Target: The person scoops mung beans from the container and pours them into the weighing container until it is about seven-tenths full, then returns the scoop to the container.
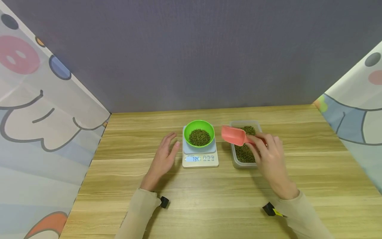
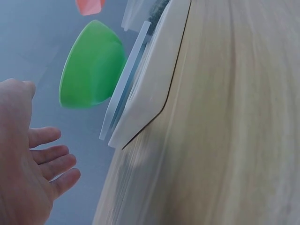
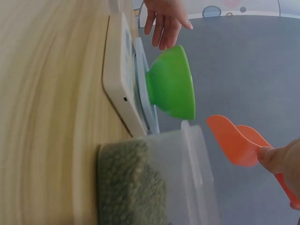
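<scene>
A green bowl [image 1: 199,123] with green beans [image 1: 199,137] in its bottom sits on a white kitchen scale [image 1: 200,163], whose display reads 73.4. To its right stands a clear plastic container [image 1: 238,164], partly filled with the same beans. My right hand [image 1: 271,158] grips a pink scoop [image 1: 234,135] by its handle, above the container's left side; the part of the scoop's inside that shows holds no beans. Just left of the scale, my left hand [image 1: 163,156] is held with fingers relaxed and thumb apart. In the left wrist view its fingers point toward the bowl without touching it.
The wooden table [image 1: 209,205] runs back to a grey panel [image 1: 209,59]. Walls with cartoon prints [image 1: 44,116] stand at both sides. A small black device [image 1: 164,202] is at the left sleeve, and another black device [image 1: 269,209] is at the right sleeve.
</scene>
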Available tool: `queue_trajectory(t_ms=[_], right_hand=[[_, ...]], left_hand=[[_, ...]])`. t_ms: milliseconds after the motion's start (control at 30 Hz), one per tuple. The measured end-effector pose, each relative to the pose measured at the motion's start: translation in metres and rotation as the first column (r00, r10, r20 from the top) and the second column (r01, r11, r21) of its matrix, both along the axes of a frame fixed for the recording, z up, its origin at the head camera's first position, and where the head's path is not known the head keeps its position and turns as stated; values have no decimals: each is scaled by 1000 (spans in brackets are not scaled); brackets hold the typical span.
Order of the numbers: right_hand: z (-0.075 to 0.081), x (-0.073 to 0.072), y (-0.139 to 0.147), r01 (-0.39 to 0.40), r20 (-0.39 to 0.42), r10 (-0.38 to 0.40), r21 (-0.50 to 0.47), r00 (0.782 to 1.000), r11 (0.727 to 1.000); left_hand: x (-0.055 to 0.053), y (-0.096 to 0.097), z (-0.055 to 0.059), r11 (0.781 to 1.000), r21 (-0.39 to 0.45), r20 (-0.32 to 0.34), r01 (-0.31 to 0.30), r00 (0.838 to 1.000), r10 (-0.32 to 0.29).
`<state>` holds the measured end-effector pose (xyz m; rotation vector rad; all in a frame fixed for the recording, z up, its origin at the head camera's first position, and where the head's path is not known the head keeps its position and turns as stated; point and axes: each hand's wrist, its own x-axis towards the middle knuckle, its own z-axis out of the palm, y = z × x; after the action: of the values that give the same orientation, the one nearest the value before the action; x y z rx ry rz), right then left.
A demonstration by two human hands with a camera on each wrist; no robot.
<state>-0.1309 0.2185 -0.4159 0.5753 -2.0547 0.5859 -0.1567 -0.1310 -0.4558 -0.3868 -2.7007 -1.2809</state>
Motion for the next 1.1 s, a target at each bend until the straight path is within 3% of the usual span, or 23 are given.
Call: queue_trajectory(t_ms=[500, 1100], right_hand=[[-15, 11, 30, 29, 8, -29, -27, 1000, 999], [-21, 19, 48, 89, 100, -89, 12, 991, 996]], left_hand=[[3, -8, -3, 1000, 10, 22, -12, 1000, 12], [4, -10, -1, 999, 5, 43, -36, 998, 36]])
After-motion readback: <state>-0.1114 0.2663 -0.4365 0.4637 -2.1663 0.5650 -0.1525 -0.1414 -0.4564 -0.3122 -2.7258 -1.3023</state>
